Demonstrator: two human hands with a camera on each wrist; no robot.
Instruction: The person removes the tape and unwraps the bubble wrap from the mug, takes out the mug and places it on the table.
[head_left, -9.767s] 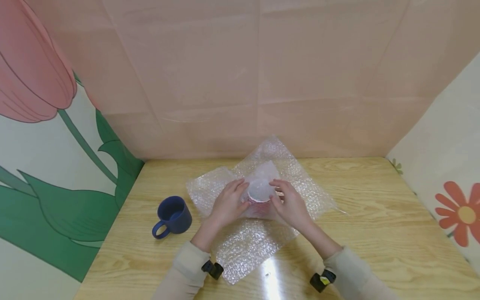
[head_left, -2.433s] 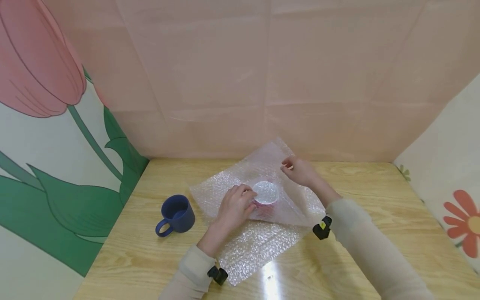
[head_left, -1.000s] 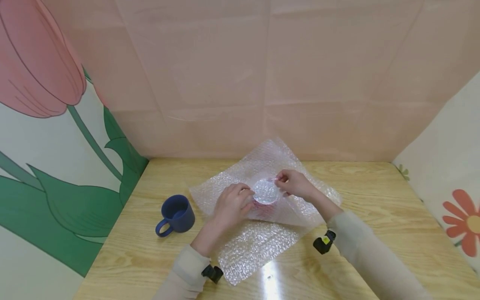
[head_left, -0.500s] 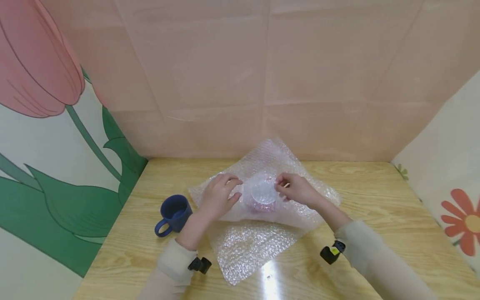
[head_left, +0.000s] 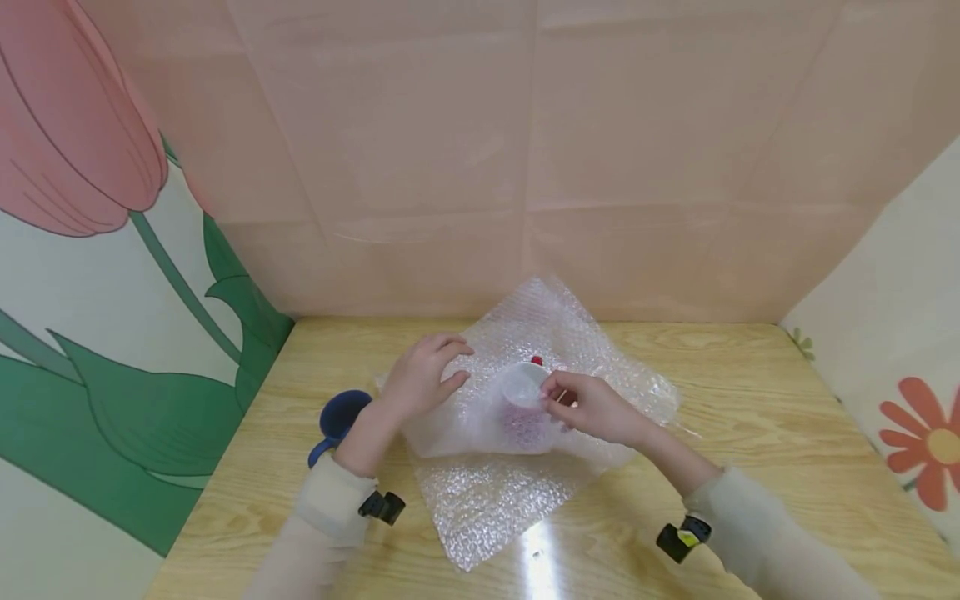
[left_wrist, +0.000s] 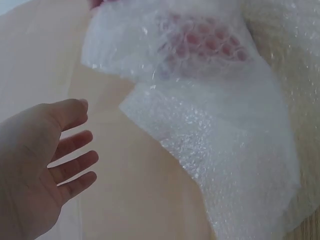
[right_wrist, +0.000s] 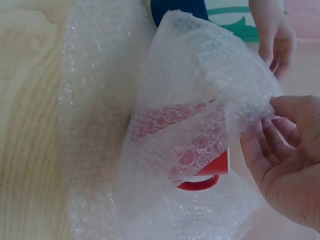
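Note:
A red mug (right_wrist: 215,165) stands on a sheet of bubble wrap (head_left: 487,508), its side covered by a raised flap of the wrap. Its red handle (right_wrist: 200,185) shows uncovered in the right wrist view; in the head view a bit of red (head_left: 537,361) peeks out behind the pale rim. My right hand (head_left: 592,407) pinches the flap's edge between thumb and fingers, right at the mug's rim. Left of the mug, my left hand (head_left: 420,379) hovers with fingers spread and relaxed, apart from the wrap in the left wrist view.
A blue mug (head_left: 341,415) stands on the left of the wooden table (head_left: 750,467), partly behind my left forearm. Bubble wrap spreads behind and in front of the red mug. A pinkish wall covering (head_left: 420,167) rises at the table's back edge.
My left hand has left the red mug's side and moved left. My right hand came back from the far corner to the rim; the wrap over the mug's top has shifted, baring the handle.

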